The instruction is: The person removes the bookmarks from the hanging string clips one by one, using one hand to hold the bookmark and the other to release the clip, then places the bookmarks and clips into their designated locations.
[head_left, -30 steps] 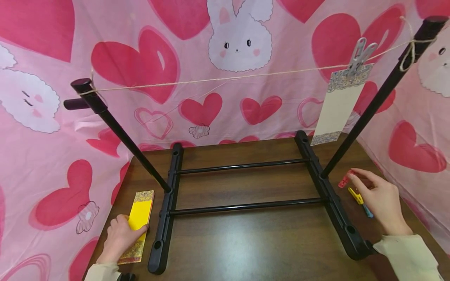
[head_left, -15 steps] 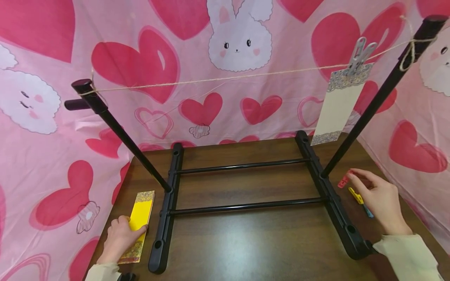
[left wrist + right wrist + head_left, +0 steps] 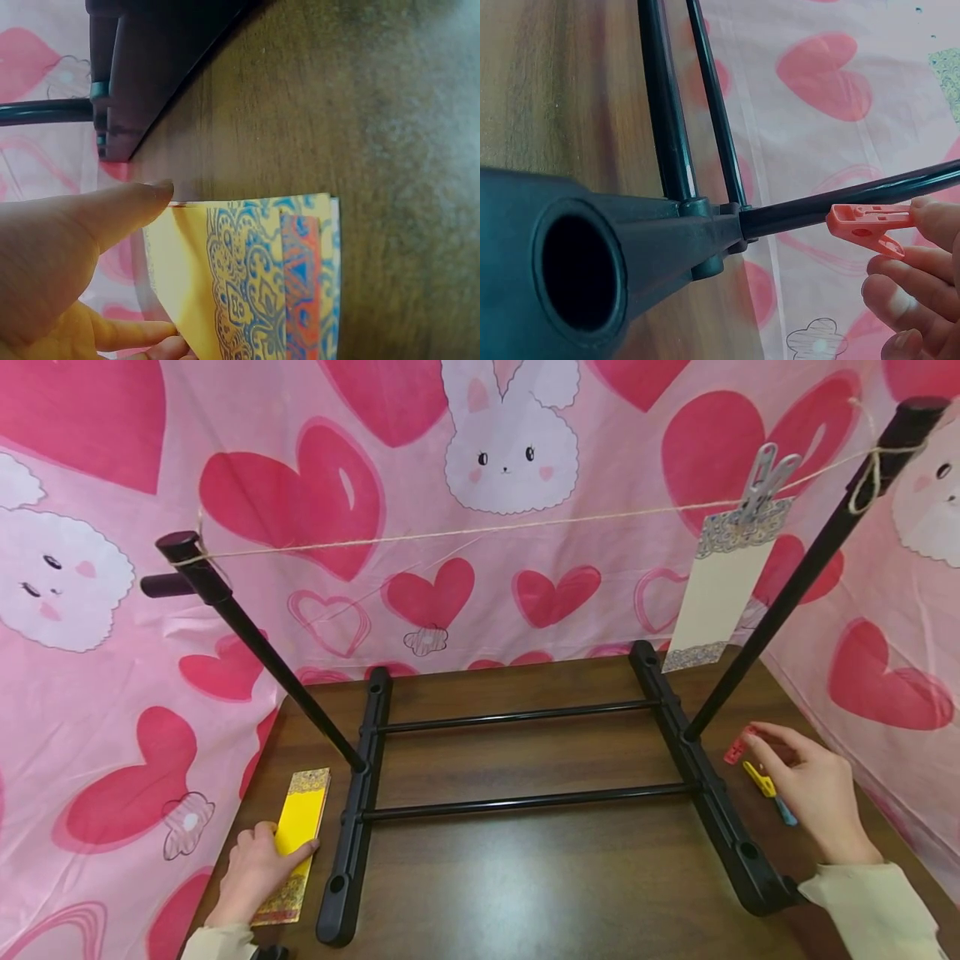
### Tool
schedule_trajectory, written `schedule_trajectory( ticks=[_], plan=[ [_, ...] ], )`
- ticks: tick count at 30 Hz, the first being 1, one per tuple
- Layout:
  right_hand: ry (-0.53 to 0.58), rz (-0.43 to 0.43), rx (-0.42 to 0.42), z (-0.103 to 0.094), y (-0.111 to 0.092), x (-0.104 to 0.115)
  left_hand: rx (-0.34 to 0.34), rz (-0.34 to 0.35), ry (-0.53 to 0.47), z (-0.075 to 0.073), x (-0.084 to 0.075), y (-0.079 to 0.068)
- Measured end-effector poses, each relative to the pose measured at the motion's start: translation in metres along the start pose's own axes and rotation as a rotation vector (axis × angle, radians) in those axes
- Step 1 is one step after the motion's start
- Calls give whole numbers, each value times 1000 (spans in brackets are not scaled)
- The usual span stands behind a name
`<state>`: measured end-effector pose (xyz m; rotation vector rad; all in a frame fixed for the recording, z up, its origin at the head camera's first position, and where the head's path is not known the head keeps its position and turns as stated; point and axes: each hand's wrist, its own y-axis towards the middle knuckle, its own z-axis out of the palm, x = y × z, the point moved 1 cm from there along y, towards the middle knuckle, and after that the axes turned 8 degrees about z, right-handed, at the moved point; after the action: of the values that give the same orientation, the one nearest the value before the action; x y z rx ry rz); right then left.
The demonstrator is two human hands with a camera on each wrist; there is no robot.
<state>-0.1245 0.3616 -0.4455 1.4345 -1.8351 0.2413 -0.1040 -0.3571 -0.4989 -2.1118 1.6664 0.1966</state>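
My left hand (image 3: 258, 870) spans a stack of yellow paper strips (image 3: 302, 818) on the table at the left, thumb at the right edge and fingers at the left edge. Patterned bands cross the strips' ends; a blue-and-red one (image 3: 301, 277) shows in the left wrist view. On the right, my right hand (image 3: 813, 789) pinches a small red clothespin (image 3: 866, 223) between thumb and fingers. Below it lie a yellow clothespin (image 3: 760, 778) and a blue clothespin (image 3: 785, 811). A cream strip (image 3: 716, 589) with patterned ends hangs from the string by a grey clothespin (image 3: 760, 485).
A black rack (image 3: 528, 800) stands on the brown wooden table (image 3: 510, 877), with two crossbars and an upright at each side. Twine (image 3: 465, 532) runs between the tops of the uprights (image 3: 817, 552). Pink cloth (image 3: 420, 468) with hearts and rabbits surrounds the back and sides.
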Motion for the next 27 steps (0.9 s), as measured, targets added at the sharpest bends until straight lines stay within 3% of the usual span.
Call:
schedule_trajectory(
  ticks=[9, 17, 27],
  plan=[
    [-24, 9, -4, 0, 1, -5, -46, 31, -11, -5, 1, 1],
    [-73, 5, 27, -4, 1, -13, -146, 135, 33, -13, -4, 0],
    [-180, 9, 134, -5, 0, -26, -224, 122, 9, -21, -10, -5]
  ],
)
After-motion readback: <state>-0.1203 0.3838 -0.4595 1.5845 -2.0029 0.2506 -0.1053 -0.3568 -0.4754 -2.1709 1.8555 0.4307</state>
